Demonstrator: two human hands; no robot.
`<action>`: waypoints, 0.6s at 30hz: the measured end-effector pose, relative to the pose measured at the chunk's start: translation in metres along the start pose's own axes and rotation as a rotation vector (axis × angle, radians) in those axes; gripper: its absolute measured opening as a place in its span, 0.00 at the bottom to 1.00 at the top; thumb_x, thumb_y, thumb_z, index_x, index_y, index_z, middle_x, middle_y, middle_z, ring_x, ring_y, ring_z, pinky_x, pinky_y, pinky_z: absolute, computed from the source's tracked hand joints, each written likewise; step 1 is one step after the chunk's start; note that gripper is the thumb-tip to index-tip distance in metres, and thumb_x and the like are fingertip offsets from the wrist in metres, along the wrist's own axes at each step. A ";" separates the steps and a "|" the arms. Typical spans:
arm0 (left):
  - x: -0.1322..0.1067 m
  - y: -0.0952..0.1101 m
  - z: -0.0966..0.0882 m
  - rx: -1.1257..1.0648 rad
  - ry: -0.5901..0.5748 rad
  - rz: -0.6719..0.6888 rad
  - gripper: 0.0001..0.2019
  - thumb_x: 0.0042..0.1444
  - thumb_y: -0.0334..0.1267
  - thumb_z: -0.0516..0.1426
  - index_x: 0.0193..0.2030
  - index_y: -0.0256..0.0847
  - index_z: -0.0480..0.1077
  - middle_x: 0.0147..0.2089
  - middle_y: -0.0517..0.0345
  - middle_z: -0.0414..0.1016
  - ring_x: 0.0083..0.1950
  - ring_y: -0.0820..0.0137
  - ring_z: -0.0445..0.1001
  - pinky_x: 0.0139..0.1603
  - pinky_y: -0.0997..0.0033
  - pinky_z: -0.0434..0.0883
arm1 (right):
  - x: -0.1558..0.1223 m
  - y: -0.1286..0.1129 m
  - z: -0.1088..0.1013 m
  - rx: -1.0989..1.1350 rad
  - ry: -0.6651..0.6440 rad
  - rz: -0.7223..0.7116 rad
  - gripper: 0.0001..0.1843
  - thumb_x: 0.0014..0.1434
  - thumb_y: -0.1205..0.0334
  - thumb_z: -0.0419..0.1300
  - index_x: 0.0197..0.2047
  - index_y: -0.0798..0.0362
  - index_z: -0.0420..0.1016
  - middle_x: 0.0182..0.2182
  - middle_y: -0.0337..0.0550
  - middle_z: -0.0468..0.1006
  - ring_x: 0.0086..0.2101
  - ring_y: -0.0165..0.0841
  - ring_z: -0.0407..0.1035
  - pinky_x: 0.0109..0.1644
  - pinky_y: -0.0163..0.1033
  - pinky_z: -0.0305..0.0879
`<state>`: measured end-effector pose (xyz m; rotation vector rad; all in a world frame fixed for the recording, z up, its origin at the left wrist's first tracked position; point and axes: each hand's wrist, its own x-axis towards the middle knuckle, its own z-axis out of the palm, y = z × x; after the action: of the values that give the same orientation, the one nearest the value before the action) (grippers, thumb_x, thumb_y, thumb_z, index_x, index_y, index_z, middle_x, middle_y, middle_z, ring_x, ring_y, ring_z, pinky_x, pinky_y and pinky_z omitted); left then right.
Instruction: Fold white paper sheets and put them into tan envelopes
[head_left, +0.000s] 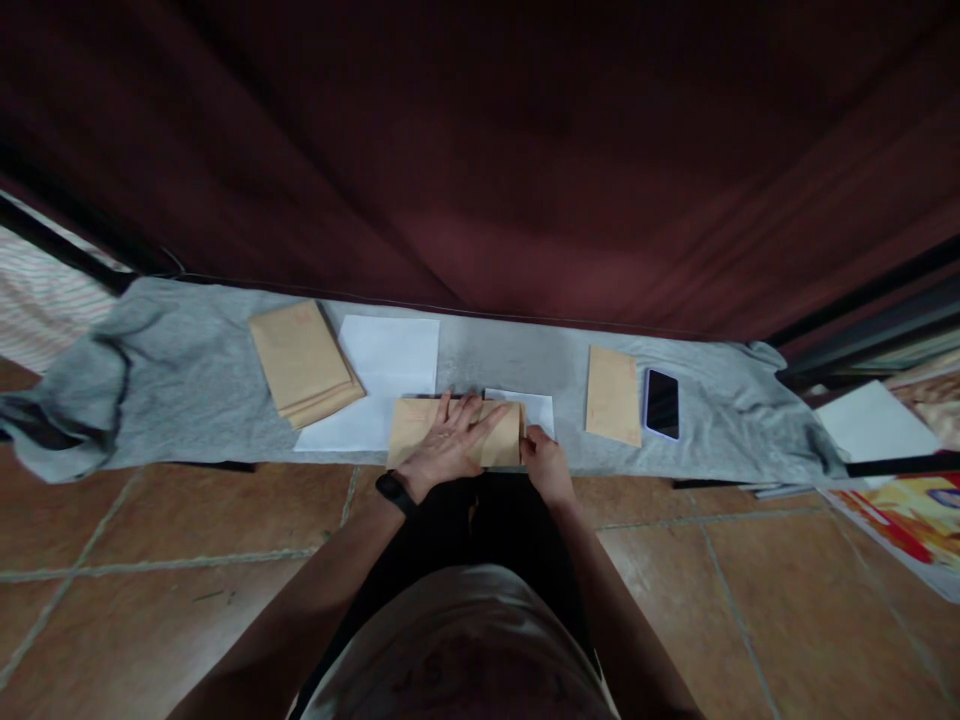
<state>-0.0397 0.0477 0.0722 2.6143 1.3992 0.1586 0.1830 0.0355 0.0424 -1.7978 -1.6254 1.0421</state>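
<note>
A brown paper envelope [409,425] lies lengthwise at the front edge of the cloth-covered surface, in front of my body. My left hand [448,445], with a black band on its wrist, rests flat on top of it with the fingers spread. At the envelope's right end my right hand [545,462] is closed, its fingertips gripping the edge. The fold at that end is partly hidden by the fingers. A white sheet [534,408] shows from under the envelope on the right.
Left of my hands, a stack of brown envelopes [304,360] overlaps white paper [394,350]. To the right lie a single brown envelope [613,395] and a phone [662,404]. Grey cloth [180,370] covers the narrow surface; a dark red curtain [480,180] hangs behind it.
</note>
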 end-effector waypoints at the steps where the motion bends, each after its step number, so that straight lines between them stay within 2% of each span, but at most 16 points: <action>1: 0.002 0.005 -0.002 0.018 0.007 -0.001 0.56 0.47 0.46 0.68 0.79 0.51 0.41 0.77 0.43 0.50 0.77 0.44 0.48 0.75 0.35 0.34 | -0.002 0.000 -0.001 -0.071 0.086 -0.038 0.05 0.62 0.63 0.56 0.40 0.48 0.72 0.36 0.45 0.77 0.38 0.38 0.73 0.42 0.38 0.68; 3: 0.006 0.014 -0.006 0.050 0.024 0.002 0.54 0.49 0.43 0.67 0.78 0.52 0.42 0.78 0.44 0.49 0.78 0.44 0.47 0.76 0.35 0.35 | -0.005 0.000 -0.002 -0.170 0.226 -0.092 0.08 0.62 0.62 0.56 0.45 0.49 0.72 0.41 0.48 0.77 0.43 0.40 0.72 0.46 0.41 0.66; 6: 0.008 0.025 -0.009 0.084 0.047 0.018 0.51 0.53 0.37 0.64 0.78 0.52 0.41 0.78 0.44 0.49 0.78 0.45 0.47 0.76 0.36 0.36 | -0.007 0.004 -0.004 -0.162 0.254 -0.092 0.10 0.62 0.61 0.55 0.46 0.50 0.71 0.39 0.46 0.77 0.40 0.39 0.71 0.46 0.41 0.66; 9: 0.008 0.029 -0.008 0.109 0.048 0.027 0.48 0.55 0.34 0.61 0.78 0.53 0.41 0.77 0.44 0.51 0.78 0.45 0.48 0.75 0.35 0.38 | -0.007 0.010 -0.006 -0.103 0.173 -0.088 0.08 0.61 0.61 0.54 0.41 0.49 0.73 0.35 0.44 0.78 0.37 0.39 0.72 0.45 0.41 0.66; 12: 0.008 0.028 -0.006 0.121 0.051 0.040 0.48 0.56 0.32 0.59 0.79 0.52 0.40 0.76 0.42 0.54 0.77 0.45 0.50 0.75 0.35 0.40 | -0.005 0.013 -0.008 0.021 0.082 -0.126 0.11 0.61 0.60 0.53 0.39 0.49 0.77 0.37 0.45 0.81 0.38 0.39 0.73 0.46 0.42 0.67; 15: 0.007 0.027 -0.005 0.111 0.056 0.058 0.50 0.55 0.31 0.60 0.79 0.51 0.37 0.76 0.42 0.55 0.77 0.46 0.50 0.75 0.35 0.39 | -0.002 0.010 -0.012 0.220 -0.005 -0.141 0.13 0.59 0.57 0.55 0.39 0.51 0.80 0.37 0.44 0.82 0.39 0.39 0.74 0.48 0.42 0.69; 18: 0.008 0.026 -0.005 0.087 0.045 0.057 0.52 0.54 0.32 0.60 0.79 0.51 0.35 0.76 0.43 0.54 0.77 0.47 0.51 0.75 0.35 0.38 | 0.002 0.003 -0.017 0.453 -0.141 -0.086 0.13 0.57 0.52 0.59 0.37 0.50 0.81 0.33 0.41 0.82 0.39 0.39 0.75 0.46 0.42 0.71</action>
<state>-0.0152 0.0408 0.0820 2.7398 1.3761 0.1678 0.1986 0.0393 0.0492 -1.3710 -1.3862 1.3911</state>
